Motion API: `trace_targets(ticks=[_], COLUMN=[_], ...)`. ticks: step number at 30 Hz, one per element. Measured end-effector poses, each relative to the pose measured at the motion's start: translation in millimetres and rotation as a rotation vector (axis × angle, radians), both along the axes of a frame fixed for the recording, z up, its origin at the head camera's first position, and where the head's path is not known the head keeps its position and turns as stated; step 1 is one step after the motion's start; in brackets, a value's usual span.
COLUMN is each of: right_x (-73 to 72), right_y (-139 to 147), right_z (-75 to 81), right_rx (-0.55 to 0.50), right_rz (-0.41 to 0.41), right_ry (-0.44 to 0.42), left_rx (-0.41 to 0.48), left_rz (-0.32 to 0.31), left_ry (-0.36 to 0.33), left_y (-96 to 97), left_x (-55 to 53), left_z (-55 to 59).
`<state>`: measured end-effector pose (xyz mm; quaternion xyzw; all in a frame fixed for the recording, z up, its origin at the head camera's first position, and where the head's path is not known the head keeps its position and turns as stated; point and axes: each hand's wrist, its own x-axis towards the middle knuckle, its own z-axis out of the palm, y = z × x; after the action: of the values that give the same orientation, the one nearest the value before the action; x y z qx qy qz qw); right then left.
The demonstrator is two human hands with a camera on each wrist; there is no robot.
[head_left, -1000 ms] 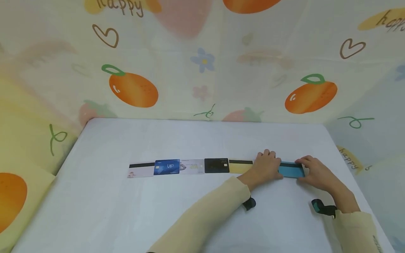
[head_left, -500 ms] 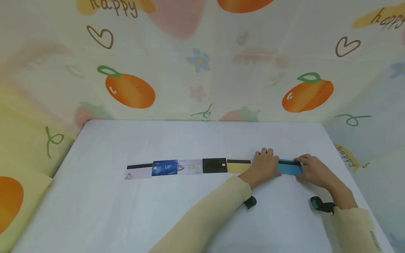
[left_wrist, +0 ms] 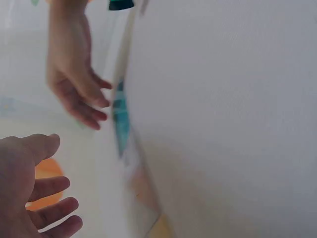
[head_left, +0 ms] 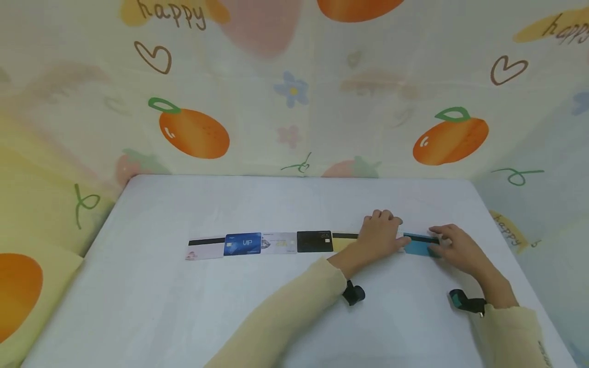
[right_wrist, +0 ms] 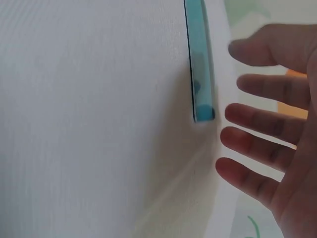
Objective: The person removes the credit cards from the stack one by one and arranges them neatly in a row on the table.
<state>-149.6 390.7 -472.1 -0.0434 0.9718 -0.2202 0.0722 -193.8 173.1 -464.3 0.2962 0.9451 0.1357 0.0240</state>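
Observation:
Several cards lie end to end in a row. At its right end lies a teal card with a dark stripe (head_left: 416, 249). My right hand (head_left: 463, 252) is over that card's right end in the head view; in the right wrist view its fingers are straight and spread beside the teal card (right_wrist: 202, 74), apart from it. My left hand (head_left: 379, 236) hovers over the row just left of the teal card, partly covering a gold card (head_left: 342, 244) and hiding most of a pale one. The left wrist view shows the left hand (left_wrist: 34, 183) with loose, spread fingers, holding nothing.
Further left in the row are a black VIP card (head_left: 314, 242), a pale silver card (head_left: 278, 244), a blue VIP card (head_left: 242, 245) and a white striped card (head_left: 204, 250). All lie on a white table (head_left: 193, 317) backed by a fruit-print cloth (head_left: 257, 133).
My left hand has drawn back a little to the left and up, off the teal card's left edge. My right hand's fingers have loosened from the card's right end. The cards keep their row.

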Motion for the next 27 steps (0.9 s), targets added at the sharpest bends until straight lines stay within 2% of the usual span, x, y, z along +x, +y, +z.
trace_targets(ticks=[5, 11, 16, 20, 22, 27], right_x=[-1.9, 1.0, 6.8, 13.3, 16.6, 21.6], right_y=[-5, -21, -35, -45, -49, -54], right_z=[4.4, 13.5, 16.7, 17.2, 18.5, 21.1], right_rx=[-0.009, -0.034, -0.044, -0.041, -0.046, -0.047], right_rz=[-0.006, -0.028, -0.063, -0.086, -0.095, -0.103], right_ry=[0.048, 0.114, 0.169, 0.216, 0.235, 0.288], left_rx=[0.141, 0.255, 0.373, 0.451, 0.466, 0.517], left_rz=[0.06, 0.131, 0.186, 0.246, 0.284, 0.368], left_ry=[-0.014, -0.04, -0.04, -0.104, -0.113, -0.038], left_y=[-33.4, -77.4, -115.3, -144.8, -160.2, -204.4], left_x=[0.2, 1.9, 4.9, 16.1, 21.3, 26.1], left_z=[24.9, 36.7, 31.8, 23.9, 20.7, 16.5])
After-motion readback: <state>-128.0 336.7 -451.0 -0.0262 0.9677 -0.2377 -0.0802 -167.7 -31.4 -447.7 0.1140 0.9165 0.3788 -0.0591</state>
